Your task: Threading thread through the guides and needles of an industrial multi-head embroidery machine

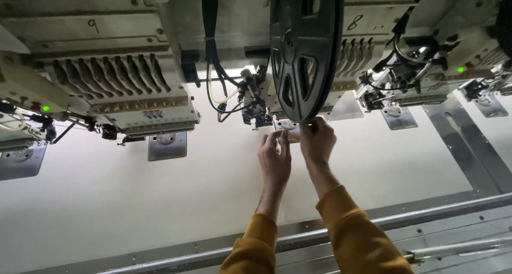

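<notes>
Both my hands reach up under an embroidery machine head, just below a large black spoked reel (305,50). My left hand (275,158) has its fingertips curled at the small metal needle plate (288,126) beneath the black sequin attachment (255,101). My right hand (317,140) pinches something small at the reel's lower edge, right beside that plate; what it pinches is too small to make out. Mustard-yellow sleeves cover both forearms. White fabric (133,194) lies stretched flat beneath the heads.
Another embroidery head (114,93) with a row of levers and a metal plate (167,146) hangs at left, a third head (410,77) at right. Green lights glow on two heads. A metal frame rail (426,212) runs along the fabric's near edge.
</notes>
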